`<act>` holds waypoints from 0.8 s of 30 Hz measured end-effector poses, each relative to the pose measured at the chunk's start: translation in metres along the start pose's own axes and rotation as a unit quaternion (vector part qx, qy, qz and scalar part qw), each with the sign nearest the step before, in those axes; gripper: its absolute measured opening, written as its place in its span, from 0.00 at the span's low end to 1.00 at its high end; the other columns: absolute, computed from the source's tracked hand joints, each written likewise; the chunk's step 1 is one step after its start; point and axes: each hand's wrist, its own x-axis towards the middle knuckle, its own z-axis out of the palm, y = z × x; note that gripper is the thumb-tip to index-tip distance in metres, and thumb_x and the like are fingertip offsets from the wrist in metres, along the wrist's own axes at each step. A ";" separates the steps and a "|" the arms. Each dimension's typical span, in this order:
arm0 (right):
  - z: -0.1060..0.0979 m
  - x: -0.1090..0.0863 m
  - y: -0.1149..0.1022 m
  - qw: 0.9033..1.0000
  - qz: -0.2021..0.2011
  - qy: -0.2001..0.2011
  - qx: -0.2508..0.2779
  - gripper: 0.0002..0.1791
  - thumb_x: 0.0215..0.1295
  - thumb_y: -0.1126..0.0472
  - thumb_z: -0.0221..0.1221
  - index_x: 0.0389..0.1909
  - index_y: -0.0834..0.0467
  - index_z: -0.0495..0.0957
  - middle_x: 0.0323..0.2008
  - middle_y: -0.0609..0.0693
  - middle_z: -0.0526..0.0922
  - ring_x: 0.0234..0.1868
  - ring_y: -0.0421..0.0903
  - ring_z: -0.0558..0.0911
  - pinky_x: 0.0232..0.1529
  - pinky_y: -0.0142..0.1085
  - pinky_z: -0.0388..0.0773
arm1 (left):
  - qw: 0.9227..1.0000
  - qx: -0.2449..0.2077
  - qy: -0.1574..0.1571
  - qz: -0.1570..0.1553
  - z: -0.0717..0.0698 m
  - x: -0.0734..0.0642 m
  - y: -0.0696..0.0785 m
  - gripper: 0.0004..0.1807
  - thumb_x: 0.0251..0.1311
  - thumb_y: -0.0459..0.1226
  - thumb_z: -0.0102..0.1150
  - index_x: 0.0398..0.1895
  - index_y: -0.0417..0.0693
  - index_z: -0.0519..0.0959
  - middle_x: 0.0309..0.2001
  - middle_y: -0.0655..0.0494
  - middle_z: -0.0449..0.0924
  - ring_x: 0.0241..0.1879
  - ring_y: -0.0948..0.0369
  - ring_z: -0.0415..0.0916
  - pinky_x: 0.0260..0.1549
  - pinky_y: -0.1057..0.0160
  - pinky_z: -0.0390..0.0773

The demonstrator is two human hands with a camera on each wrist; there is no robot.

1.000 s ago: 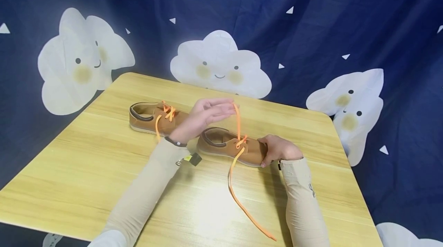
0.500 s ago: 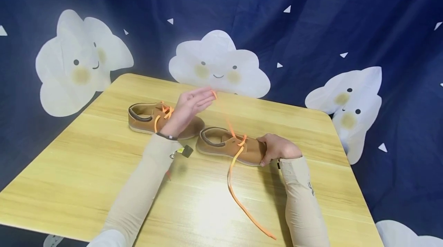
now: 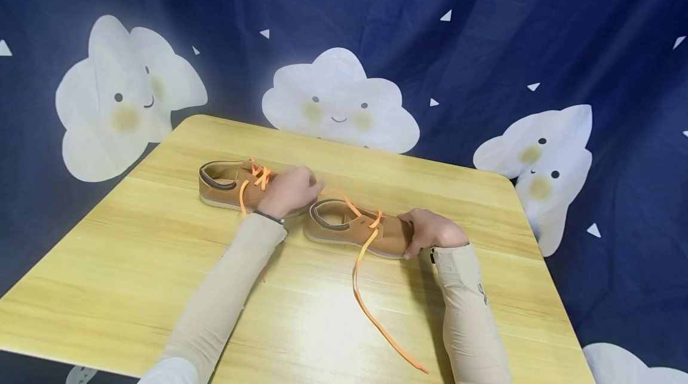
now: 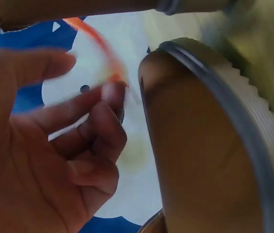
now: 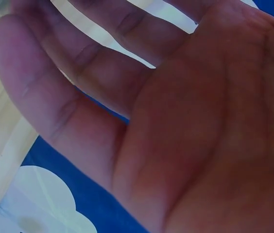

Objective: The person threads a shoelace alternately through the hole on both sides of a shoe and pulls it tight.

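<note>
A brown shoe (image 3: 395, 236) with orange laces stands on the table, its toe gripped by my right hand (image 3: 438, 230). One loose end of its shoelace (image 3: 346, 199) runs left over the shoe's collar toward my left hand (image 3: 290, 192). That hand is low over the front of a second brown shoe (image 3: 217, 194), hiding its toe. In the left wrist view the thumb stands apart from loosely bent fingers, and the blurred lace (image 4: 95, 39) passes right at the index fingertip. The right wrist view shows mostly palm and fingers.
The first shoe's other lace end (image 3: 371, 312) trails across the wooden table (image 3: 134, 264) toward the near edge. Crossed orange laces (image 3: 262, 177) are on the second shoe. A dark blue curtain (image 3: 236, 73) with white clouds hangs behind.
My left hand carried the lace up and left, away from the nearer shoe, then came down over the second shoe, and the lace slackened. My right hand keeps its grip on the toe.
</note>
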 end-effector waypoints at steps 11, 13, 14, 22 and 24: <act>-0.011 -0.009 -0.010 0.984 -0.118 0.130 0.019 0.34 0.60 0.63 0.73 0.67 0.64 0.75 0.60 0.64 0.82 0.58 0.62 0.82 0.59 0.54 0.81 | 0.984 -0.030 0.017 0.177 -0.001 -0.018 0.052 0.14 0.71 0.43 0.58 0.51 0.46 0.85 0.42 0.53 0.84 0.36 0.60 0.79 0.36 0.63 0.81; -0.011 -0.008 -0.017 0.969 -0.170 0.179 0.007 0.25 0.61 0.66 0.72 0.60 0.62 0.81 0.54 0.60 0.85 0.54 0.59 0.84 0.57 0.52 0.82 | 0.972 -0.006 0.027 0.231 0.003 -0.026 0.070 0.13 0.69 0.44 0.61 0.48 0.48 0.86 0.43 0.55 0.84 0.39 0.61 0.80 0.38 0.64 0.82; -0.011 -0.007 -0.021 0.962 -0.190 0.196 0.000 0.21 0.61 0.67 0.71 0.56 0.61 0.84 0.51 0.58 0.86 0.52 0.57 0.84 0.56 0.51 0.82 | 0.966 0.012 0.035 0.257 0.007 -0.029 0.076 0.12 0.68 0.45 0.63 0.46 0.49 0.86 0.41 0.56 0.84 0.38 0.62 0.80 0.36 0.65 0.81; 0.002 0.003 -0.031 0.951 -0.210 0.225 -0.023 0.09 0.61 0.70 0.68 0.33 0.50 0.87 0.35 0.45 0.84 0.40 0.45 0.85 0.47 0.42 0.84 | 0.928 0.146 0.098 0.329 0.041 -0.038 0.091 0.08 0.60 0.41 0.68 0.25 0.54 0.81 0.28 0.61 0.73 0.26 0.66 0.66 0.21 0.71 0.66; 0.004 0.005 -0.031 0.953 -0.198 0.226 -0.030 0.09 0.60 0.69 0.67 0.30 0.50 0.85 0.33 0.44 0.83 0.37 0.43 0.83 0.43 0.40 0.82 | 0.924 0.150 0.111 0.333 0.044 -0.040 0.092 0.09 0.59 0.39 0.69 0.23 0.54 0.80 0.27 0.61 0.72 0.25 0.66 0.66 0.21 0.71 0.64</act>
